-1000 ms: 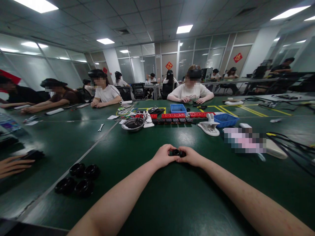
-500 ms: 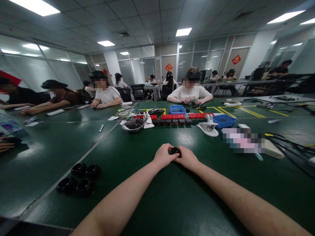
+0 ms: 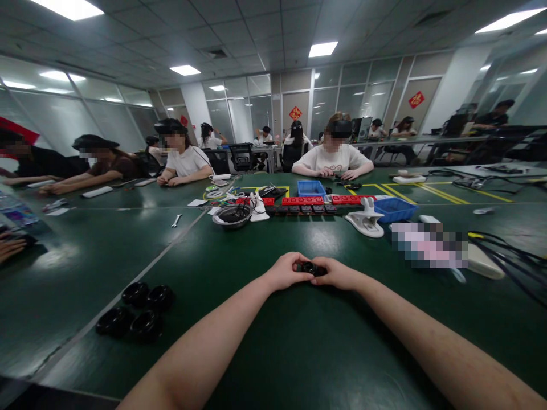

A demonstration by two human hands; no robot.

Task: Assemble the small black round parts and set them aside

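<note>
Step in hand: both hands work one small black part held between them, low over the green tabletop at arm's length in front of the person; judged to be a fitting or twisting step on that part.
Left grip: the left hand is curled on the part's left end, fingers clenched around it.
Right grip: the right hand pinches the part's right end, thumb and fingers meeting on it.
Position of part: between the two hands, touching both; whether it rests on the tabletop or sits just above it cannot be told.
Next move, as judged: a firm hold on one side and a controlled turn or press on the other, wrists kept steady; the part is small and mostly hidden by the fingers, so detail is unclear.
Count, black rings: four black ring-shaped pieces lie clustered to the left, well apart from the hands.
Count, blue bins: two blue bins at the far side, one each side of a row of red blocks.
Count, other items: one metal bowl, one white clamp stand, one wrench.
Others present: a co-worker's hand at the left edge; several seated people beyond.
</note>
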